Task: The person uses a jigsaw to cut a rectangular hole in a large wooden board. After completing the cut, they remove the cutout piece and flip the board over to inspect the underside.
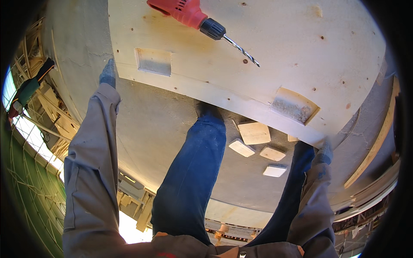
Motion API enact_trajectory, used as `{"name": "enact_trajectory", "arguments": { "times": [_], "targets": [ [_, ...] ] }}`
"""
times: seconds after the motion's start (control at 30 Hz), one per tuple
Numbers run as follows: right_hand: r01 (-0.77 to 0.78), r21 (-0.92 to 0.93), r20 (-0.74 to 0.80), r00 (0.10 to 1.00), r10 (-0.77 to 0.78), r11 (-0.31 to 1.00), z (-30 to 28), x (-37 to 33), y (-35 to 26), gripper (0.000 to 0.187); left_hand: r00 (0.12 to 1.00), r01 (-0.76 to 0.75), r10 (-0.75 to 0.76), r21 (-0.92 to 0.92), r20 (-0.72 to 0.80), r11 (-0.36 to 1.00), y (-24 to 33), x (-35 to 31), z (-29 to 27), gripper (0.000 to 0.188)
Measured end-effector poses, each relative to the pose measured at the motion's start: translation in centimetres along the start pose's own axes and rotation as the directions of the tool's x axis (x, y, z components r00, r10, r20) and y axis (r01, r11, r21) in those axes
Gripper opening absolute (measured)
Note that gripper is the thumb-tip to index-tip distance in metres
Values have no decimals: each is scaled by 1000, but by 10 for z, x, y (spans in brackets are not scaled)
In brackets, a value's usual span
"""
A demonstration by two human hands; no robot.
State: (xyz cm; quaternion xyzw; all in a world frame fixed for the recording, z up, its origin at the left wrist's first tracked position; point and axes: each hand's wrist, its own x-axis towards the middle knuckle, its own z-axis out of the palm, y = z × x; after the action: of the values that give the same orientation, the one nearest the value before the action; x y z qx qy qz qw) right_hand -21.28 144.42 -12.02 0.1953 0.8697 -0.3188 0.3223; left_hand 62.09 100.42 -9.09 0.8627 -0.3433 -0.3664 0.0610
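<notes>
A large pale plywood board [206,64] with two rectangular cut-outs stretches across the top of the view. My left hand [108,73], in a grey glove, grips its near left corner. At the near right corner my right hand [325,154], gloved alike, is closed on the edge; its fingers are partly hidden. On the board lies a red power drill [185,12] with a black chuck and a long twist bit [241,50], touched by neither hand. Through the left cut-out [154,62] and the right cut-out [296,106] the grey floor shows.
Several small wood offcuts [254,133] lie on the concrete floor [150,129] beneath the near edge, between my legs. A long timber strip [374,142] lies at the right. Stacked timber [56,114] and a green mesh-like surface [30,193] appear at the left.
</notes>
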Motion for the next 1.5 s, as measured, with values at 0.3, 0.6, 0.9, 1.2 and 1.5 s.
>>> {"name": "enact_trajectory", "arguments": {
  "times": [0.3,0.6,0.9,1.2,1.5],
  "targets": [
    [50,-94,42,998,-47,994,4,-18,-19,48,982,189,-187,-301,37,935,49,-42,59,77],
    [-17,-193,34,999,24,981,-7,-4,-23,57,980,168,-197,-470,-13,867,23,-14,57,66],
    [-89,-315,32,994,105,945,-10,-15,-36,58,965,220,-255,-336,-63,916,20,-27,69,59],
    [-264,-94,39,963,268,960,-5,-22,-25,63,946,270,-299,-212,-121,939,5,-22,52,65],
    [-261,-75,10,965,263,962,1,-23,-25,64,938,201,-289,-382,-190,902,-8,-33,53,58]
  ]
}}
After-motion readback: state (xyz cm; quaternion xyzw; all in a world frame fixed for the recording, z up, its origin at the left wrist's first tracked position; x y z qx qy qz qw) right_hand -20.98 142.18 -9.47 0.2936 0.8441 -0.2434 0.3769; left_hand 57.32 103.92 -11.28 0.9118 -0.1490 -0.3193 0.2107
